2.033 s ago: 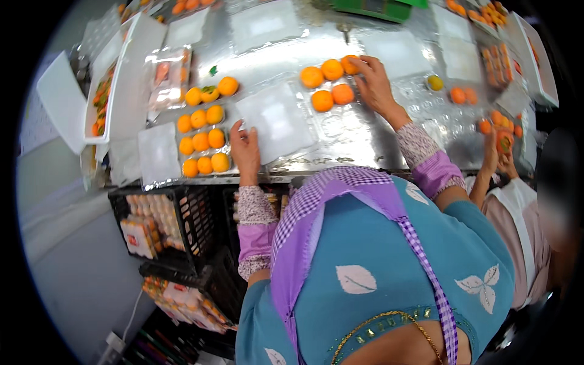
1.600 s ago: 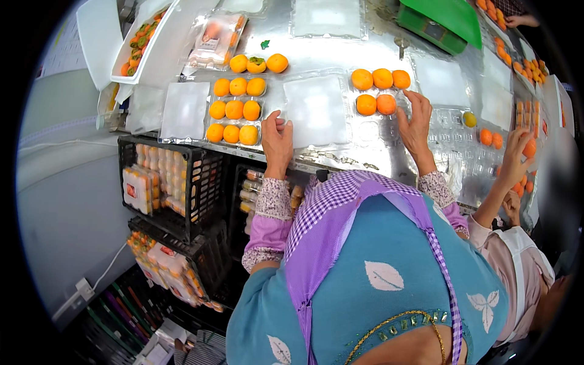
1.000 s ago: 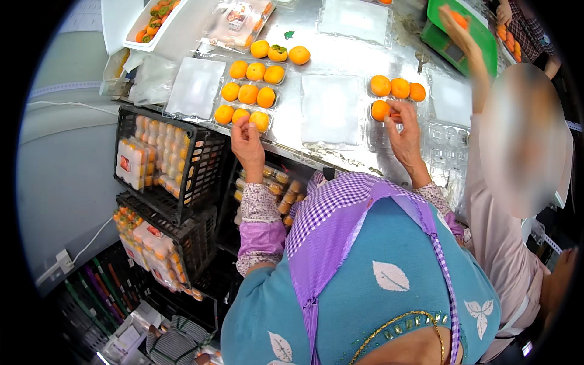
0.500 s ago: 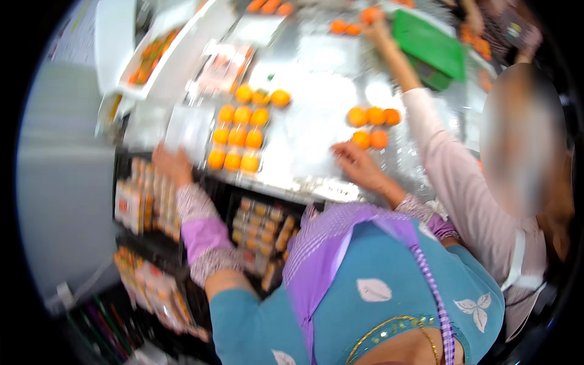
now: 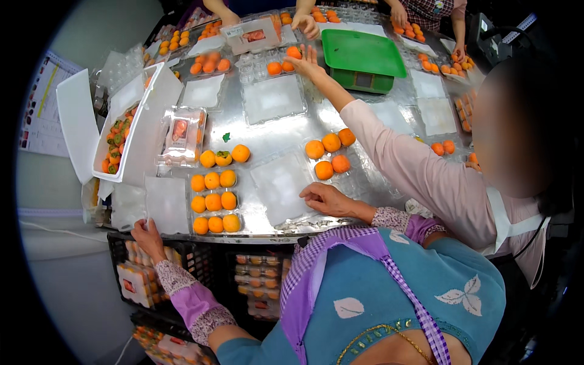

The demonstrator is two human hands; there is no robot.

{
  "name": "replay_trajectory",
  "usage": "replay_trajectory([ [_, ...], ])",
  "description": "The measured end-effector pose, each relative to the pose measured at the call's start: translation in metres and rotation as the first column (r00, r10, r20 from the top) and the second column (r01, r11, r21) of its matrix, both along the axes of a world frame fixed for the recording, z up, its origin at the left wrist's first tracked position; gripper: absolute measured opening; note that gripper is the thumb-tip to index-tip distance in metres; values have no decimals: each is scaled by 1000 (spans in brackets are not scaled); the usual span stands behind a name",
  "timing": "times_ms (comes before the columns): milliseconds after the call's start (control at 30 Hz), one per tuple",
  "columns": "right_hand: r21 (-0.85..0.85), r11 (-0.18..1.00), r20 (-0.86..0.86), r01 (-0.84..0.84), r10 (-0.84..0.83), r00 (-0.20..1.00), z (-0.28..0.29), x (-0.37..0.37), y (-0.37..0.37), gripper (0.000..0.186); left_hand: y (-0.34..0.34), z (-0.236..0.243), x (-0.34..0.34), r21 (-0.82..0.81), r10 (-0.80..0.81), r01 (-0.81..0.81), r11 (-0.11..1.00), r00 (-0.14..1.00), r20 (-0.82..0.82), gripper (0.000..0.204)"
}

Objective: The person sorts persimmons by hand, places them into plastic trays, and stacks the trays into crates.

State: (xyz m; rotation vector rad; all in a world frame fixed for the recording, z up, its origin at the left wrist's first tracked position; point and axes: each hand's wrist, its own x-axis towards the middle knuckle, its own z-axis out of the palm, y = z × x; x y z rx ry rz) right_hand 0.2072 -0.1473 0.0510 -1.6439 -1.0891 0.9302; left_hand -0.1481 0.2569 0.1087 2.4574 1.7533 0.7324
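Observation:
My left hand (image 5: 147, 237) is at the table's front-left edge, fingertips closed by the corners of two pale sheets (image 5: 166, 204); what they grip is unclear. My right hand (image 5: 321, 196) rests open with curved fingers over the right side of a pale padded sheet in clear plastic (image 5: 277, 182). Between my hands is a clear tray with three rows of orange persimmons (image 5: 212, 201), with three loose persimmons (image 5: 223, 157) behind it. Another clear tray, partly filled with persimmons (image 5: 331, 143), lies just beyond my right hand.
A white foam box of persimmons (image 5: 152, 88), a packed clamshell (image 5: 180, 137) and a green scale (image 5: 362, 58) stand on the steel table (image 5: 255, 141). A co-worker's arm (image 5: 389, 140) reaches across from my right. Other workers' hands (image 5: 304, 23) are at the far side. Black crates (image 5: 194, 261) sit below.
My left hand has left the persimmon tray for the front-left corner. My right hand has moved left off the persimmons onto the padded sheet. A co-worker's arm now stretches across beside me.

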Motion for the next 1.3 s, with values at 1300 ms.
replay_trajectory([
  [1300, -136, 971, -260, -197, 157, 953, 4, -27, 150, 32, -282, -63, 88, -716, 563, 272, 643, 467, 682, 52],
])
